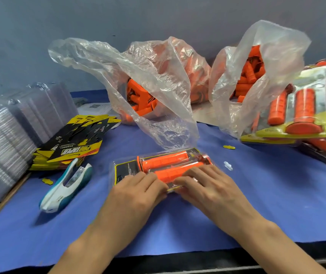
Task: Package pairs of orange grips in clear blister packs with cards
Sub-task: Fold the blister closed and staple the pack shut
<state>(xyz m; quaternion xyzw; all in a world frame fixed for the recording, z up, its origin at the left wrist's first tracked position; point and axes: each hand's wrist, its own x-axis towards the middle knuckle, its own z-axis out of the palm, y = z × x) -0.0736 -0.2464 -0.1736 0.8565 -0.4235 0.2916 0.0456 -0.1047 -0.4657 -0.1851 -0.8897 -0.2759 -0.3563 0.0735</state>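
Both hands were down on the pack. The left hand [138,191] lay flat with its fingers straight, pressing the near left part of the clear blister pack [220,169]. The right hand [207,186] sat just beside it, fingers stretched out and pressing along the near grip [175,172]. Neither hand was curled round anything.

The pack lay at the middle of the blue cloth [267,198], with the far grip [165,160] alongside the near one and a black-and-yellow card [126,169] showing through the plastic at its left end.

To the near left, a white-and-teal stapler [67,186] lay on the cloth. Behind it sat a fanned stack of cards [73,143], and at the far left edge stood the stacks of empty blisters [9,131].

At the far side, two thin plastic bags gaped open: the left bag [148,80] and the right bag [273,56], each filled with loose orange grips. On the far right, finished packs [300,107] leaned in a heap. A small yellow cut-out [229,147] lay on the cloth between them and the pack.
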